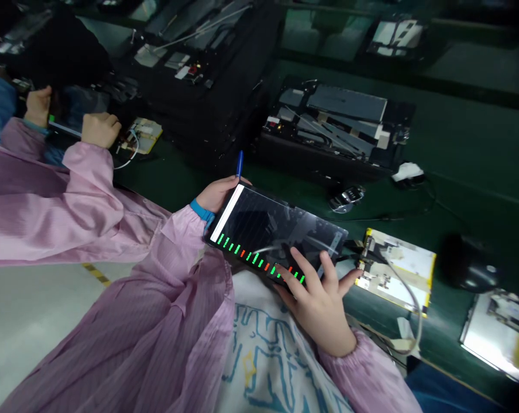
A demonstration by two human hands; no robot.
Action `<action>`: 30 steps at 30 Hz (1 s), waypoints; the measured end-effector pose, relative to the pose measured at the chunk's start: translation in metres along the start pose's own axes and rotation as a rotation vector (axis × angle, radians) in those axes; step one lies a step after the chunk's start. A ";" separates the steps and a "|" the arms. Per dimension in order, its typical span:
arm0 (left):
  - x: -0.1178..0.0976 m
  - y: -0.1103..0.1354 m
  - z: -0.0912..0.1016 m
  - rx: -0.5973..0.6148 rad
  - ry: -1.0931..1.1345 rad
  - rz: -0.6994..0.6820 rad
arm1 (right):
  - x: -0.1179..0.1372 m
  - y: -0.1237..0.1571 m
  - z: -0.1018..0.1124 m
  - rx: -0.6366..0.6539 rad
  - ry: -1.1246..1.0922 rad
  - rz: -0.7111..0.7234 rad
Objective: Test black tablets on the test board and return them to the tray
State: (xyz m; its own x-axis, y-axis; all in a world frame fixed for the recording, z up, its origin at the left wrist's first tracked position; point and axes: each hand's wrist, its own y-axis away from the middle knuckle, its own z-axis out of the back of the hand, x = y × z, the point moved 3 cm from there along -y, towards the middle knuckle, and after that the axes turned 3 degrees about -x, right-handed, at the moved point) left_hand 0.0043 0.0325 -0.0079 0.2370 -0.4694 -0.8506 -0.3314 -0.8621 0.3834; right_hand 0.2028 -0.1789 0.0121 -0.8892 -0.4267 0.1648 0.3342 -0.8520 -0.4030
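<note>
I hold a dark tablet (277,229) over my lap; its screen shows a row of green and red bars along the near edge. My left hand (219,192) grips the tablet's far left corner, and a blue pen (239,163) sticks up from between its fingers. My right hand (317,301) lies on the tablet's near right part with fingers spread flat on the screen. A cable (408,298) runs from the tablet's right end to a yellow-edged circuit assembly (397,269) on the green bench.
A co-worker in a pink sleeve (48,195) at the left holds another device (65,123) with both hands. Black trays (208,74) and an opened tablet chassis (341,123) stand behind. A black mouse-like object (466,261) and another assembly (500,332) lie at right.
</note>
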 end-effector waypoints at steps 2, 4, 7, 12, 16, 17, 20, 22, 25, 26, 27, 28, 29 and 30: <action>0.000 0.000 0.001 -0.005 -0.007 -0.004 | -0.003 -0.002 0.002 -0.020 -0.062 -0.034; -0.001 0.000 0.001 -0.003 -0.015 -0.001 | -0.011 -0.006 0.007 -0.079 -0.119 -0.086; -0.002 -0.001 0.003 0.000 -0.027 -0.004 | -0.044 -0.010 0.019 -0.219 -0.141 -0.237; -0.006 -0.003 0.004 0.013 -0.013 0.016 | -0.126 0.000 0.031 -0.344 -0.059 -0.516; -0.009 -0.003 0.006 0.016 -0.010 0.023 | -0.169 0.012 0.020 -0.284 -0.006 -0.571; -0.010 -0.003 0.006 0.012 -0.012 0.023 | -0.176 0.015 0.016 -0.283 -0.014 -0.595; -0.011 -0.003 0.007 0.012 -0.018 0.021 | -0.186 0.020 0.004 -0.297 -0.063 -0.695; -0.011 -0.003 0.007 0.018 -0.016 0.011 | -0.189 0.023 -0.002 -0.302 -0.101 -0.751; -0.012 -0.004 0.007 0.027 -0.002 -0.002 | -0.192 0.024 -0.006 -0.272 -0.156 -0.754; -0.011 -0.004 0.006 0.036 0.000 -0.003 | -0.193 0.024 -0.007 -0.258 -0.170 -0.738; -0.011 -0.005 0.006 0.047 -0.001 -0.003 | -0.193 0.023 -0.006 -0.249 -0.184 -0.721; -0.011 -0.005 0.006 0.057 -0.006 -0.003 | -0.194 0.022 -0.006 -0.244 -0.199 -0.706; -0.012 -0.006 0.006 0.066 -0.013 -0.005 | -0.195 0.021 -0.005 -0.243 -0.212 -0.696; -0.012 -0.006 0.006 0.072 -0.018 -0.010 | -0.196 0.020 -0.005 -0.242 -0.221 -0.692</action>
State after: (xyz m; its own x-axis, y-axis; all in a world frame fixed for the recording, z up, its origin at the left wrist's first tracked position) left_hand -0.0018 0.0443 -0.0023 0.2239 -0.4569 -0.8609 -0.3941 -0.8503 0.3488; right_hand 0.3823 -0.1112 -0.0326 -0.7793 0.1073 0.6174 -0.3766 -0.8677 -0.3245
